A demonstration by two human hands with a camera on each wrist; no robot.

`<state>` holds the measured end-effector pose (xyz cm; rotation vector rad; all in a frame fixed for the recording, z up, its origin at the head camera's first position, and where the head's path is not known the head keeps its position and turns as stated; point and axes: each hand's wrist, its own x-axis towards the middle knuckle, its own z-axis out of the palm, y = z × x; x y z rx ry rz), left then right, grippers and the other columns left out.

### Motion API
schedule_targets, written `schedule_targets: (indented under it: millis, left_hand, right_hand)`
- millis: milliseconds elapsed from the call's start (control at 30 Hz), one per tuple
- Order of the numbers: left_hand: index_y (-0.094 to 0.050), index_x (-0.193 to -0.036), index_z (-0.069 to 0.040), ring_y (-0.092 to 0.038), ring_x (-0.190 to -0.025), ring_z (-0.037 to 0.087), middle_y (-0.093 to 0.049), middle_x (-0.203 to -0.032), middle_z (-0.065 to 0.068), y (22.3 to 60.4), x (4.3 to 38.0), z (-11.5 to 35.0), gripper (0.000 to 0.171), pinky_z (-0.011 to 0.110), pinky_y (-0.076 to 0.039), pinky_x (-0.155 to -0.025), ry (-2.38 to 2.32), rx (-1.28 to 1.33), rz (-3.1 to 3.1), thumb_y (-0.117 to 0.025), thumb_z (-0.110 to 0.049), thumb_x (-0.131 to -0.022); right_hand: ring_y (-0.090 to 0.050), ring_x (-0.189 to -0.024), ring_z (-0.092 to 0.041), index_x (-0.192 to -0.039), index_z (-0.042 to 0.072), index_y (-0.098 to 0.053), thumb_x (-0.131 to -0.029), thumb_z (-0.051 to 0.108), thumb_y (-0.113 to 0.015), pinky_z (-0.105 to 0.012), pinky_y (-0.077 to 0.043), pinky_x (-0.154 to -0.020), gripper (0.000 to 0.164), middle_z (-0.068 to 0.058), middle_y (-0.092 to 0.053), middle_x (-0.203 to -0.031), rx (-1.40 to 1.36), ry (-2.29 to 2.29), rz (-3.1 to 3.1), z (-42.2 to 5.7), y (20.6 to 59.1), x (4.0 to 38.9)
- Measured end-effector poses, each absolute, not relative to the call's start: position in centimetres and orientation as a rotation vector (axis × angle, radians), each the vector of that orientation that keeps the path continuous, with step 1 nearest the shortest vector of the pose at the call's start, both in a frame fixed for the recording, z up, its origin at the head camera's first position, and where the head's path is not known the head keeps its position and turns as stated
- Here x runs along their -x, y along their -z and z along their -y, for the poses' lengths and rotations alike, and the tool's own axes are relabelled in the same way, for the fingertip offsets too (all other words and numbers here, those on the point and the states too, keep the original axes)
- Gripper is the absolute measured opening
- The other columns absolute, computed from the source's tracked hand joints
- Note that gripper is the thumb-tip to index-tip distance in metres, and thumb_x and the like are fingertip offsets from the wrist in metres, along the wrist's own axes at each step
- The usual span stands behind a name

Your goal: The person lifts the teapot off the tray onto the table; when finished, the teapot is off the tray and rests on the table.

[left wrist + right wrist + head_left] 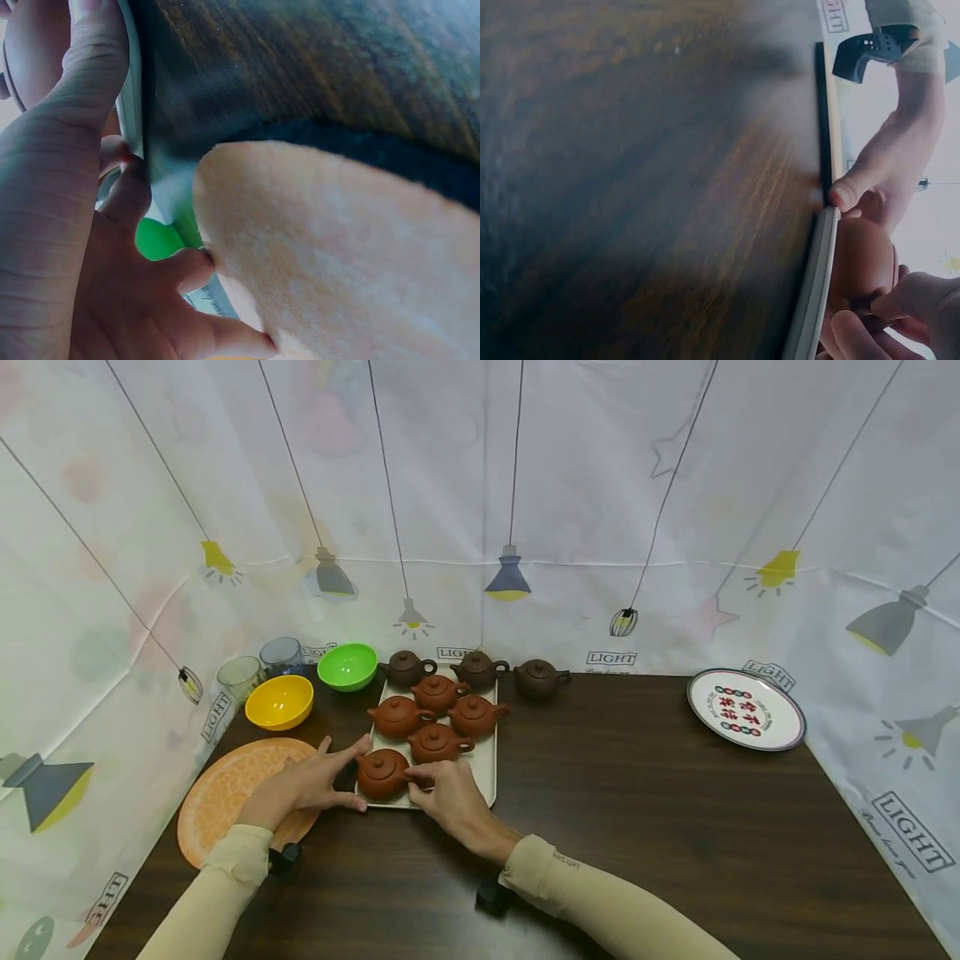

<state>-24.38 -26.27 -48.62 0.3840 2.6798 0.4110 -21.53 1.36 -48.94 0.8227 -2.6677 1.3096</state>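
Basically, our R hand [453,800] pinches a round, smooth, red-brown, lidded teapot [381,777] by its right side, nr the tray's [484,770] near-left corner; our L hand [309,781], fingers spread wide, is at the left edge.

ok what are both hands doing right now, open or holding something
Left hand: open, at the edge of the tray.
Right hand: pinching the front teapot.
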Motion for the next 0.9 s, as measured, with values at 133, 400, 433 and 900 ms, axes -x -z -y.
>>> schedule_targets:
  millis: [133,400,433,900]
  left_hand:
    - [-0.015,-0.174,-0.03,-0.009,-0.161,0.063,-0.033,-0.176,0.014,48.7,24.5,26.4,0.117,0.099,-0.012,-0.105,-0.413,-0.376,-2.677,-0.073,-0.077,-0.084]
    - [-0.017,-0.173,-0.031,-0.011,-0.159,0.065,-0.03,-0.176,0.021,48.7,24.3,26.3,0.119,0.099,-0.011,-0.103,-0.432,-0.371,-2.674,-0.072,-0.082,-0.081]
    - [-0.018,-0.173,-0.031,-0.011,-0.159,0.065,-0.029,-0.176,0.02,48.7,24.3,26.3,0.119,0.099,-0.01,-0.103,-0.434,-0.368,-2.673,-0.073,-0.082,-0.08]
    - [-0.018,-0.173,-0.029,-0.013,-0.159,0.065,-0.026,-0.177,0.021,49.0,24.6,26.2,0.116,0.099,-0.014,-0.103,-0.391,-0.366,-2.684,-0.075,-0.076,-0.083]
  right_hand:
    - [-0.061,-0.055,0.001,-0.12,0.005,-0.082,-0.098,0.009,-0.077,-0.011,-0.042,-0.053,0.023,-0.013,-0.084,-0.106,-0.858,-1.246,2.657,-1.5,49.1,21.9]
    - [-0.081,-0.102,-0.021,-0.123,0.004,-0.081,-0.1,0.01,-0.077,-0.031,-0.066,-0.081,0.024,-0.013,-0.082,-0.116,-0.947,-1.186,2.616,-1.9,49.3,22.3]
    - [-0.082,-0.098,-0.02,-0.122,0.004,-0.081,-0.1,0.01,-0.077,-0.03,-0.066,-0.079,0.024,-0.013,-0.082,-0.116,-0.953,-1.181,2.612,-2.0,49.3,22.3]
    - [-0.06,-0.063,0.0,-0.116,0.006,-0.084,-0.096,0.01,-0.08,-0.012,-0.037,-0.052,0.021,-0.011,-0.085,-0.101,-0.931,-1.2,2.566,-6.1,47.3,22.5]
